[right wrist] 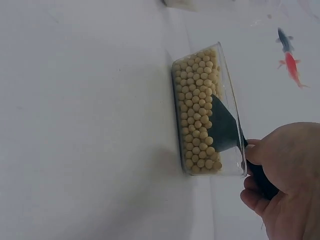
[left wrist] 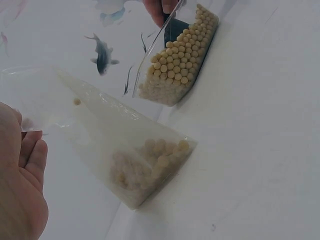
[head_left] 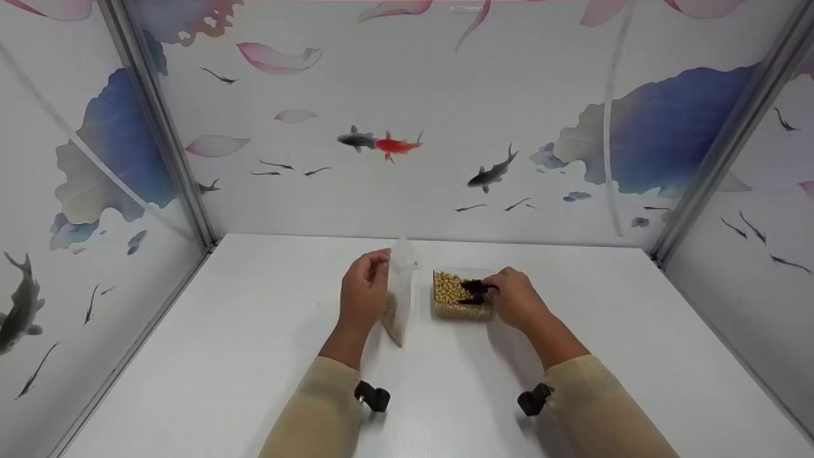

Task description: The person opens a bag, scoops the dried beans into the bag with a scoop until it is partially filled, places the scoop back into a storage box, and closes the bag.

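A clear plastic bag (head_left: pixel 399 299) hangs from my left hand (head_left: pixel 365 287), which pinches it near its top edge. Round beige beans (left wrist: pixel 150 165) lie in the bottom of the bag, and a single one clings higher up. To the right stands a clear rectangular container (head_left: pixel 463 312) filled with the same sort of beans (right wrist: pixel 195 110). My right hand (head_left: pixel 518 298) grips the handle of a black scoop (right wrist: pixel 222 127). The scoop's blade is inside the container, its front edge buried among the beans.
Both things are on a white table (head_left: pixel 439 394) near its back edge. White panels (head_left: pixel 432 184) printed with fish and petals rise at the back and both sides, joined by metal posts (head_left: pixel 159 121). Black clips (head_left: pixel 374 397) sit at both sleeve cuffs.
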A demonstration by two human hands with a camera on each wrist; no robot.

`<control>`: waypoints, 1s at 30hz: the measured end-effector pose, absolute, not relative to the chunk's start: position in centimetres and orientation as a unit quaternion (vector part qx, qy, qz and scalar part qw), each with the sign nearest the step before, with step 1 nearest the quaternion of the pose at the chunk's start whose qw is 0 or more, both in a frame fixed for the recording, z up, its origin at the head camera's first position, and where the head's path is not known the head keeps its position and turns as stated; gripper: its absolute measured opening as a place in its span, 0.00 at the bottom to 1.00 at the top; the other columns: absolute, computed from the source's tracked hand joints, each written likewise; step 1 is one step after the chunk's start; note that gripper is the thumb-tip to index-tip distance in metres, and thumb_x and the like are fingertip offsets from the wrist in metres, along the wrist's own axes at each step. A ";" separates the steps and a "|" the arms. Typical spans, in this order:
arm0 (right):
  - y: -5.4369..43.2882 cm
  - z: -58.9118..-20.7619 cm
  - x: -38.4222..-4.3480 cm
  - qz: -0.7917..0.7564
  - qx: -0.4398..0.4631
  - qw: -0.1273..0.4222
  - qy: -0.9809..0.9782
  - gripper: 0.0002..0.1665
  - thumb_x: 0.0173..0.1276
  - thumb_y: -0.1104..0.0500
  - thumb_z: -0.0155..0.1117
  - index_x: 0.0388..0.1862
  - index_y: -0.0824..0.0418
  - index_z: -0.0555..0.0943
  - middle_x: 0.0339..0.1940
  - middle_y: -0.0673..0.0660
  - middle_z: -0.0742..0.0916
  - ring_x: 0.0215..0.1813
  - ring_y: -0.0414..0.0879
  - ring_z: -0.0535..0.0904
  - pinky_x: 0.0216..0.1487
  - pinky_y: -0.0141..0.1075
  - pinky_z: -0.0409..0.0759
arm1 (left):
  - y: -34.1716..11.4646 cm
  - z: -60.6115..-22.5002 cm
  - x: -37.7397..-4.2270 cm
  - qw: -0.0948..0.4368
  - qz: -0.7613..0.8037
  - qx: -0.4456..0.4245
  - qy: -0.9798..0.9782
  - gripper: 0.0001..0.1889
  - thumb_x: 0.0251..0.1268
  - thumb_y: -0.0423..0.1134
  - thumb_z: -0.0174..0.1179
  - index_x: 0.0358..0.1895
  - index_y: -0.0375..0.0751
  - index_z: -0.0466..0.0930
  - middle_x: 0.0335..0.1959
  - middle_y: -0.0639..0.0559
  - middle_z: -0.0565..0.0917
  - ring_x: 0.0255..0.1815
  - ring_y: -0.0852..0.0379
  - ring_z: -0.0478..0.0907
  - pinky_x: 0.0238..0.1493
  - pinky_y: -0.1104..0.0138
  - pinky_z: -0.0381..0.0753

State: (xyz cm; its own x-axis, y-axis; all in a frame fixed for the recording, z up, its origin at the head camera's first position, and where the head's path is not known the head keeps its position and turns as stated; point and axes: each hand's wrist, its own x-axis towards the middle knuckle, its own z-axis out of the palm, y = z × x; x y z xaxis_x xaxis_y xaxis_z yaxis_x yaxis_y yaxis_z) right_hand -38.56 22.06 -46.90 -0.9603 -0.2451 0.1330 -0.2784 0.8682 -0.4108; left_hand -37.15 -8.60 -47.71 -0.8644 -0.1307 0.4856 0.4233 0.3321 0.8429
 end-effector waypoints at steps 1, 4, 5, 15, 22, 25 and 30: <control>22.0 -47.1 -38.5 0.223 0.135 0.037 -0.965 0.19 0.85 0.65 0.54 0.68 0.63 0.83 0.61 0.66 0.83 0.66 0.65 0.78 0.66 0.57 0.83 | -8.6 -47.7 -37.1 0.243 -0.571 -0.095 -0.778 0.09 0.86 0.41 0.55 0.57 0.47 0.83 0.65 0.57 0.85 0.69 0.57 0.82 0.71 0.60 0.83; 22.0 -47.6 -38.6 0.243 0.126 0.032 -0.961 0.20 0.85 0.64 0.54 0.69 0.64 0.82 0.64 0.68 0.83 0.68 0.66 0.77 0.68 0.58 0.81 | -8.5 -47.6 -37.1 0.239 -0.571 -0.089 -0.780 0.09 0.86 0.41 0.55 0.57 0.48 0.83 0.65 0.58 0.85 0.69 0.58 0.81 0.71 0.61 0.83; 22.0 -47.8 -38.6 0.251 0.122 0.033 -0.960 0.20 0.85 0.64 0.53 0.69 0.64 0.82 0.64 0.68 0.82 0.69 0.66 0.77 0.69 0.59 0.81 | -8.5 -47.6 -37.1 0.236 -0.571 -0.086 -0.782 0.09 0.86 0.42 0.55 0.57 0.49 0.83 0.65 0.59 0.85 0.69 0.59 0.81 0.71 0.61 0.83; 22.3 -49.2 -38.7 0.336 0.098 0.044 -0.936 0.22 0.88 0.61 0.50 0.73 0.63 0.78 0.68 0.67 0.80 0.74 0.64 0.75 0.76 0.59 0.76 | -8.5 -47.5 -37.1 0.235 -0.571 -0.075 -0.783 0.09 0.86 0.42 0.55 0.57 0.50 0.83 0.65 0.60 0.86 0.69 0.59 0.82 0.71 0.60 0.83; 22.8 -49.6 -38.5 0.395 0.089 0.044 -0.914 0.23 0.88 0.59 0.49 0.75 0.63 0.77 0.71 0.67 0.78 0.76 0.64 0.73 0.78 0.61 0.72 | -8.4 -47.5 -37.1 0.231 -0.569 -0.079 -0.785 0.09 0.85 0.42 0.56 0.57 0.50 0.83 0.65 0.61 0.85 0.68 0.60 0.81 0.70 0.60 0.84; 23.0 -49.4 -38.5 0.415 0.083 0.045 -0.905 0.23 0.88 0.60 0.49 0.75 0.64 0.77 0.71 0.68 0.78 0.76 0.64 0.73 0.78 0.60 0.72 | -8.4 -47.5 -37.1 0.234 -0.569 -0.083 -0.784 0.09 0.85 0.42 0.56 0.57 0.50 0.83 0.65 0.61 0.85 0.68 0.60 0.82 0.70 0.60 0.84; 23.5 -49.1 -38.3 0.449 0.063 0.032 -0.891 0.23 0.89 0.58 0.48 0.76 0.64 0.75 0.75 0.67 0.76 0.78 0.63 0.71 0.78 0.59 0.72 | -8.4 -47.5 -37.1 0.233 -0.575 -0.097 -0.778 0.09 0.86 0.41 0.55 0.57 0.47 0.83 0.66 0.58 0.85 0.69 0.58 0.82 0.70 0.61 0.84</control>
